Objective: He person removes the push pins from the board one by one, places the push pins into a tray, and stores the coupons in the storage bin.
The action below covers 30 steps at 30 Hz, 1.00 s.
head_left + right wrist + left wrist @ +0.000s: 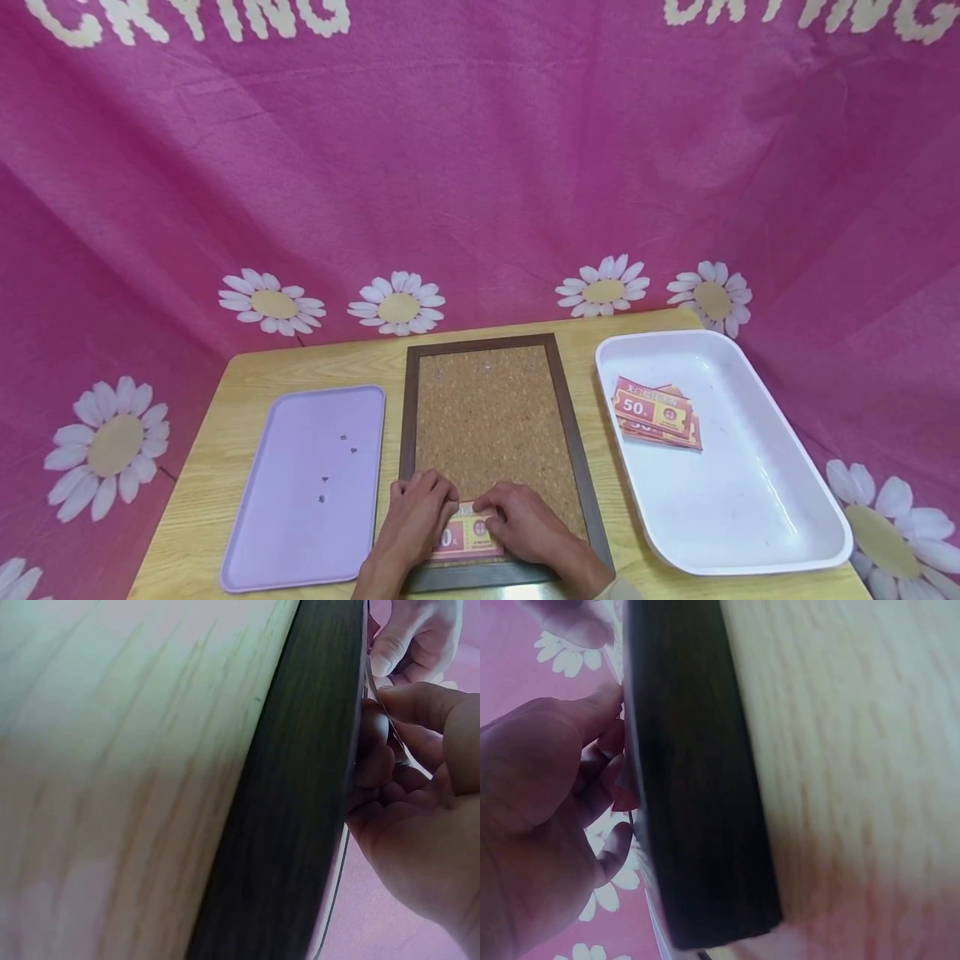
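A red and yellow paper coupon (467, 537) lies over the lower end of a cork board (491, 425) with a dark wooden frame. My left hand (422, 518) holds its left side; in the left wrist view, red paper (626, 796) shows between the thumb and curled fingers. At the opposite end, my right hand (528, 527) pinches the coupon, and the right wrist view shows the bent paper edge (384, 705) between thumb and fingers. Both hands partly cover the printing.
Left of the board is a purple tray (300, 542) with several small pins (325, 479). A white basin (750, 517) on the right holds a pile of similar coupons (656, 412). Near the cork's top is a small shiny spot (487, 366). A pink curtain (480, 183) hangs behind the wooden table (187, 500).
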Each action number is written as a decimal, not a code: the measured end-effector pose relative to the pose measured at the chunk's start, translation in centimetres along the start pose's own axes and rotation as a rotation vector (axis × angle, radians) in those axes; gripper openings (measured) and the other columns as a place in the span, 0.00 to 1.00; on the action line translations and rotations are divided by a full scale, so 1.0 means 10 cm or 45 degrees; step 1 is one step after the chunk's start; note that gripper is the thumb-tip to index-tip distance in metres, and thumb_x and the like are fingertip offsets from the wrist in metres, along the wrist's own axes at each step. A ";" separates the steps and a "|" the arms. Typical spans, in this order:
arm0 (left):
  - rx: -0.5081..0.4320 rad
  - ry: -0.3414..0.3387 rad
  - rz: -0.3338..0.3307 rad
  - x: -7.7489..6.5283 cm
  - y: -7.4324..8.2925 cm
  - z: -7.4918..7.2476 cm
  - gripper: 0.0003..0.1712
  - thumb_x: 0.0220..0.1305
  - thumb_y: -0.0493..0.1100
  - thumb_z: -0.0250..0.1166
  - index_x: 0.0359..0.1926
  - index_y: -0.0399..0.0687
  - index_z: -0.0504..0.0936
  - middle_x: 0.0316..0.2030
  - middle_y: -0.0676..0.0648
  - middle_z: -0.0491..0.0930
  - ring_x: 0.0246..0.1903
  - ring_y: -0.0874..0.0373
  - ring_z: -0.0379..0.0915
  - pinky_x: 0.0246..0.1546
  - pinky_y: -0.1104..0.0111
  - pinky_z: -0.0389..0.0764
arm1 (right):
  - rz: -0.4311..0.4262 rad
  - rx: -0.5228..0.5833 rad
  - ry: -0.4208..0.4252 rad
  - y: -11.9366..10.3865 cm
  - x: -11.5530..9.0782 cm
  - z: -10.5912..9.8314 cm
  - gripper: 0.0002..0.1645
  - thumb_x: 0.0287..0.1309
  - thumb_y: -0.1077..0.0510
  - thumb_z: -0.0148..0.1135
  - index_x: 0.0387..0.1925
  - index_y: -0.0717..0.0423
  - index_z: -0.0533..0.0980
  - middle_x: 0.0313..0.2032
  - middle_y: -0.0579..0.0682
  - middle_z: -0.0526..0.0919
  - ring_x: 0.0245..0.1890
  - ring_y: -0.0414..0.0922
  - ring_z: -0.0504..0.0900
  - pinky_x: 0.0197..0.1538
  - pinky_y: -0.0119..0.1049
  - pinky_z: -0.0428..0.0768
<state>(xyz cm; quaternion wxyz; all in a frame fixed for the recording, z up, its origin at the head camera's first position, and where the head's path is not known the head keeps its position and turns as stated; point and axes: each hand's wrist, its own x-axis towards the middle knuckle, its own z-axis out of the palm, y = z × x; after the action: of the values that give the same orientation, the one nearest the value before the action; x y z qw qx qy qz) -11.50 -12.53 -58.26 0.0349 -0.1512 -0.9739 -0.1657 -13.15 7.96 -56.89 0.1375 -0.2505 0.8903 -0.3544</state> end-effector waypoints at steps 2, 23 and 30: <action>-0.001 -0.006 -0.005 0.00 0.00 0.00 0.06 0.66 0.50 0.59 0.34 0.57 0.78 0.36 0.59 0.75 0.42 0.61 0.69 0.44 0.56 0.63 | -0.008 0.000 0.001 0.00 0.00 0.00 0.11 0.54 0.60 0.63 0.40 0.49 0.83 0.34 0.38 0.81 0.31 0.30 0.72 0.37 0.29 0.72; -0.096 -0.029 -0.025 0.03 0.03 -0.11 0.02 0.65 0.49 0.61 0.35 0.59 0.78 0.39 0.59 0.75 0.45 0.59 0.71 0.47 0.55 0.62 | -0.024 0.071 0.009 -0.06 -0.04 -0.10 0.12 0.55 0.60 0.63 0.42 0.47 0.83 0.36 0.39 0.82 0.31 0.31 0.71 0.36 0.28 0.70; -0.125 -0.015 -0.052 0.04 0.04 -0.17 0.04 0.66 0.50 0.61 0.36 0.58 0.78 0.41 0.58 0.75 0.48 0.60 0.71 0.47 0.56 0.63 | -0.046 0.070 0.030 -0.10 -0.05 -0.14 0.13 0.55 0.60 0.63 0.42 0.47 0.83 0.36 0.39 0.82 0.30 0.30 0.71 0.37 0.27 0.70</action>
<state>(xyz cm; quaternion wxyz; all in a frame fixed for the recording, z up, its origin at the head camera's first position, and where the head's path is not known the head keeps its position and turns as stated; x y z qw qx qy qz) -11.74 -12.62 -56.51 0.0183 -0.1338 -0.9677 -0.2129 -12.98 8.42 -55.18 0.1274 -0.2585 0.8772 -0.3840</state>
